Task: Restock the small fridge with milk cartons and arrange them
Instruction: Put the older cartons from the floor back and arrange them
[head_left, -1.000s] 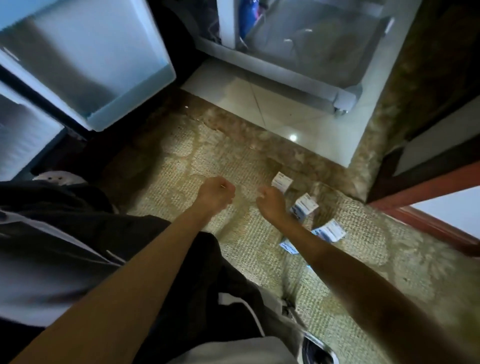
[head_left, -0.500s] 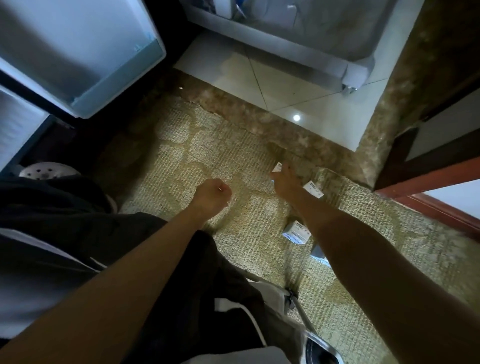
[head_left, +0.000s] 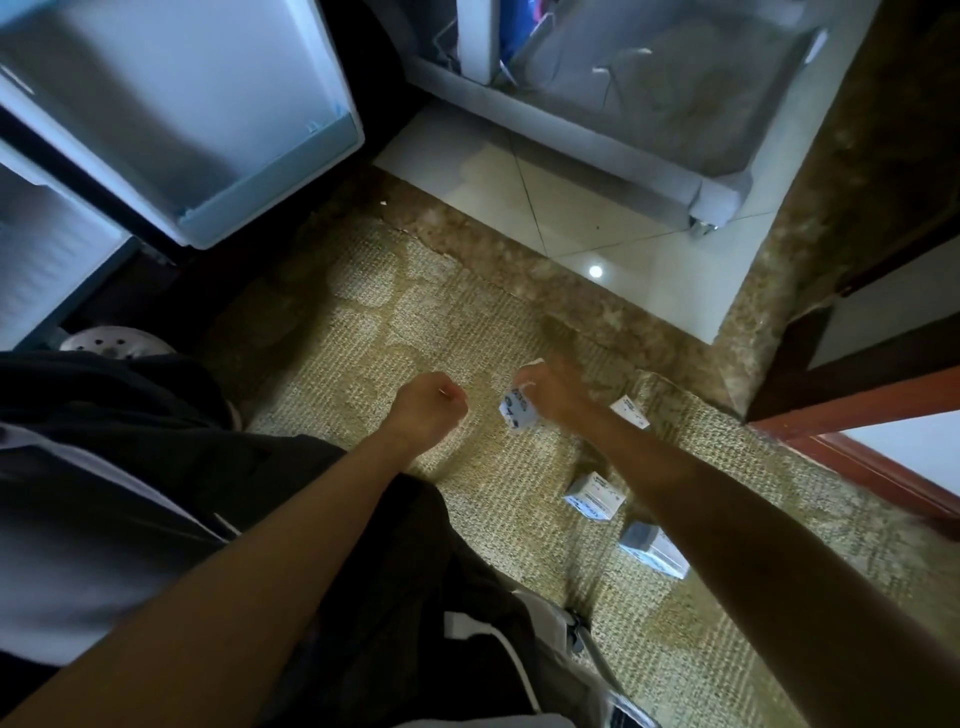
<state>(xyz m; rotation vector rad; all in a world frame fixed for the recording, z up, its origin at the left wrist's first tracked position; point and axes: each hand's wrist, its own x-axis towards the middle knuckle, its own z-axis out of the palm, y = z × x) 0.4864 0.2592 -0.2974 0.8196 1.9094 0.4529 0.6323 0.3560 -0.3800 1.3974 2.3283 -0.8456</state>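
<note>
Our right hand (head_left: 553, 389) grips one milk carton (head_left: 517, 411): light, crushable, best held across flat sides. Left hand (head_left: 428, 408) curled, seemingly empty.

milk cartons (head_left: 517, 410) (head_left: 629, 411) (head_left: 595, 496) (head_left: 654, 551): 4 | hands (head_left: 426, 410) (head_left: 553, 389): 2 | fridge door (head_left: 208, 104): 1 | woven rug (head_left: 415, 322): 1

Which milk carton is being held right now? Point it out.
The carton gripped by the right hand. The other three lie loose on the rug beside that arm.
</note>
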